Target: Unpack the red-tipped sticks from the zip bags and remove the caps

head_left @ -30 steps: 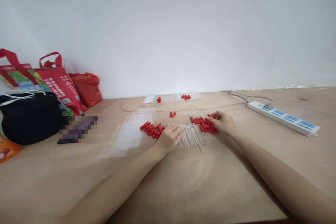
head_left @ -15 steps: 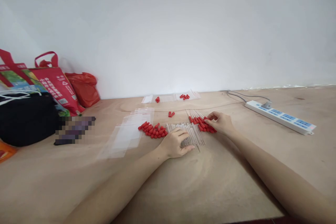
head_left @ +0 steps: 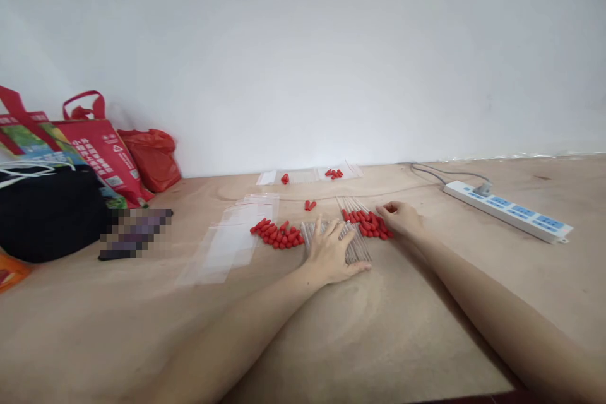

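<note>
My left hand lies with spread fingers over a row of clear glass dropper tubes, covering part of them. Just right of the row sits a cluster of red rubber bulbs, with thin glass stems reaching away from me behind them. At the right edge of this cluster is my right hand, its fingers curled and tips close together, with nothing visible in them. Loose red bulbs are heaped left of the tubes. Two more red bulbs lie farther back.
Flat clear zip bags overlap at the left. Bags with red bulbs and tubes lie by the wall. A white power strip with a plugged cable stands right. Red shopping bags and a black bag fill the left side.
My left hand has shifted slightly right and spread flatter over the tubes. My right hand has drawn back a little to the right from the red bulbs.
</note>
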Available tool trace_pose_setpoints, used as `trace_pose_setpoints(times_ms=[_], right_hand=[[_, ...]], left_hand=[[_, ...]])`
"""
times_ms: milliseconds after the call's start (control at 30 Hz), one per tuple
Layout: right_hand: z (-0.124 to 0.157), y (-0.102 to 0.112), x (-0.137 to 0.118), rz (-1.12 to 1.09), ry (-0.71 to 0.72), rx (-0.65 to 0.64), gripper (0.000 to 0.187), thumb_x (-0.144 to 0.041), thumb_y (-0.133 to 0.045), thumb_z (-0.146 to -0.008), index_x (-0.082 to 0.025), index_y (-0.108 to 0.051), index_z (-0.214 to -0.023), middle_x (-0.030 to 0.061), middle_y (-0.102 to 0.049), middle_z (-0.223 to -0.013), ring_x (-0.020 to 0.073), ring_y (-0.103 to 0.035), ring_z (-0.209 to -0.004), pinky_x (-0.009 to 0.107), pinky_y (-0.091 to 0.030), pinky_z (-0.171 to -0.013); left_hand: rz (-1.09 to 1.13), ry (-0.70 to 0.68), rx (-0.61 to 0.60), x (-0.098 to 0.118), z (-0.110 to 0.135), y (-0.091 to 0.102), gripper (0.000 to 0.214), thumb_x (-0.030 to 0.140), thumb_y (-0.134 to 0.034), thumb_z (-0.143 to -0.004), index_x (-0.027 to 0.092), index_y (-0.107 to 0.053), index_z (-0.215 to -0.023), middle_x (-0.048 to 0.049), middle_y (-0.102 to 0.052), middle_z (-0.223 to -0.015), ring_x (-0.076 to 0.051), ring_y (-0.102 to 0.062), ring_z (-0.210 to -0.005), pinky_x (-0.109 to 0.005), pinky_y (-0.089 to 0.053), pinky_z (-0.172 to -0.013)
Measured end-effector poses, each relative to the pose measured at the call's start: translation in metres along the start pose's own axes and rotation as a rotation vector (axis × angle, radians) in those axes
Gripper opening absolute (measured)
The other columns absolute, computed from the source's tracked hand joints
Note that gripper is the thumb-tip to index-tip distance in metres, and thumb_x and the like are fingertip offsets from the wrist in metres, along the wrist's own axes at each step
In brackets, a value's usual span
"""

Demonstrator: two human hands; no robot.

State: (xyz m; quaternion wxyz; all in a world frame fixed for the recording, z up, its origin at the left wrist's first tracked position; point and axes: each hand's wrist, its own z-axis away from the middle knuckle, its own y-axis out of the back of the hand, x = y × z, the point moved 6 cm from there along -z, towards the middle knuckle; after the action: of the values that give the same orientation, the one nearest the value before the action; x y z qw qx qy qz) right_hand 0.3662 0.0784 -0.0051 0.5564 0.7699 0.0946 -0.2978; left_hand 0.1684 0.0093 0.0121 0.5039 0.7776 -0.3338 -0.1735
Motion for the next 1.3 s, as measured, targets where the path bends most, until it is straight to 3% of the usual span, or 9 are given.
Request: trace_pose_setpoints(times_ms=[200,400,600,667,733,833,933,1067,1300], right_hand=[[-0.009,-0.014,0.004,-0.009,-0.047,-0.117,0.03,-0.049,-0.055,-0.067,-0.02,-0.063,-0.061,0.001,-0.058,-0.049,0.016,-0.056,-0.056,0.024,-0.035,-0.054],[-0.008,-0.018,0.002,-0.016,-0.063,-0.126,0.03,-0.046,-0.055,-0.069,-0.02,-0.061,-0.057,0.0,-0.054,-0.042,0.0153,-0.055,-0.052,0.025,-0.034,-0.054],[-0.002,-0.006,-0.008,-0.056,-0.035,-0.003,0.038,-0.053,-0.042,-0.076,-0.02,-0.061,-0.068,0.0024,-0.064,-0.062,0.0186,-0.058,-0.066,0.033,-0.035,-0.068],[0.005,0.001,-0.021,-0.094,0.087,0.105,0.037,-0.051,-0.041,-0.078,-0.02,-0.06,-0.071,0.0026,-0.066,-0.073,0.0191,-0.057,-0.073,0.037,-0.031,-0.076],[0.02,0.004,-0.041,-0.118,0.299,0.178,0.033,-0.047,-0.042,-0.079,-0.02,-0.059,-0.072,0.0022,-0.066,-0.078,0.0189,-0.056,-0.077,0.039,-0.027,-0.082],[0.053,0.0,-0.074,-0.098,0.624,0.177,0.025,-0.041,-0.046,-0.081,-0.021,-0.058,-0.072,0.0003,-0.065,-0.074,0.0174,-0.054,-0.077,0.039,-0.023,-0.085],[0.088,-0.004,-0.098,-0.078,0.857,0.169,0.021,-0.034,-0.048,-0.082,-0.02,-0.057,-0.07,-0.0014,-0.064,-0.07,0.0147,-0.053,-0.076,0.036,-0.023,-0.084],[0.116,-0.009,-0.113,-0.07,1.004,0.157,0.019,-0.032,-0.049,-0.084,-0.021,-0.057,-0.071,-0.0032,-0.063,-0.067,0.0136,-0.052,-0.073,0.037,-0.023,-0.087],[0.121,-0.014,-0.116,-0.041,1.087,0.211,0.012,-0.033,-0.053,-0.081,-0.026,-0.062,-0.085,-0.0027,-0.062,-0.07,0.0151,-0.049,-0.075,0.04,-0.022,-0.089]], left_hand=[[-0.031,0.037,0.07,-0.011,-0.004,0.002,0.068,0.07,-0.048,-0.065,0.02,-0.055,-0.11,-0.0104,-0.057,-0.114,-0.031,-0.044,-0.112,-0.06,-0.009,-0.1],[-0.027,-0.092,0.244,-0.004,0.01,0.022,0.059,0.065,-0.048,-0.069,0.019,-0.058,-0.104,-0.0083,-0.062,-0.105,-0.027,-0.05,-0.103,-0.056,-0.008,-0.103],[-0.075,-0.085,0.298,-0.027,0.04,0.046,0.042,0.051,-0.052,-0.073,0.019,-0.061,-0.098,-0.0079,-0.064,-0.097,-0.025,-0.053,-0.097,-0.052,-0.019,-0.099],[-0.101,-0.063,0.311,-0.038,0.049,0.053,0.035,0.045,-0.052,-0.075,0.019,-0.062,-0.097,-0.0073,-0.065,-0.095,-0.024,-0.054,-0.095,-0.05,-0.023,-0.098],[-0.133,-0.039,0.318,-0.048,0.055,0.058,0.03,0.04,-0.052,-0.077,0.018,-0.062,-0.097,-0.0076,-0.065,-0.095,-0.024,-0.054,-0.095,-0.049,-0.025,-0.096],[-0.194,-0.022,0.326,-0.053,0.058,0.061,0.031,0.035,-0.05,-0.08,0.017,-0.059,-0.104,-0.0101,-0.063,-0.102,-0.025,-0.053,-0.099,-0.048,-0.027,-0.094],[-0.244,-0.046,0.347,-0.049,0.055,0.06,0.032,0.032,-0.048,-0.082,0.019,-0.056,-0.11,-0.0106,-0.06,-0.11,-0.026,-0.051,-0.104,-0.048,-0.026,-0.094],[-0.289,-0.095,0.416,-0.041,0.054,0.059,0.022,0.028,-0.049,-0.084,0.024,-0.06,-0.103,-0.0063,-0.063,-0.104,-0.023,-0.054,-0.099,-0.048,-0.025,-0.093],[-0.277,-0.126,0.382,-0.041,0.055,0.057,0.02,0.022,-0.046,-0.085,0.022,-0.062,-0.074,0.0013,-0.064,-0.064,-0.015,-0.057,-0.074,-0.045,-0.025,-0.093]])
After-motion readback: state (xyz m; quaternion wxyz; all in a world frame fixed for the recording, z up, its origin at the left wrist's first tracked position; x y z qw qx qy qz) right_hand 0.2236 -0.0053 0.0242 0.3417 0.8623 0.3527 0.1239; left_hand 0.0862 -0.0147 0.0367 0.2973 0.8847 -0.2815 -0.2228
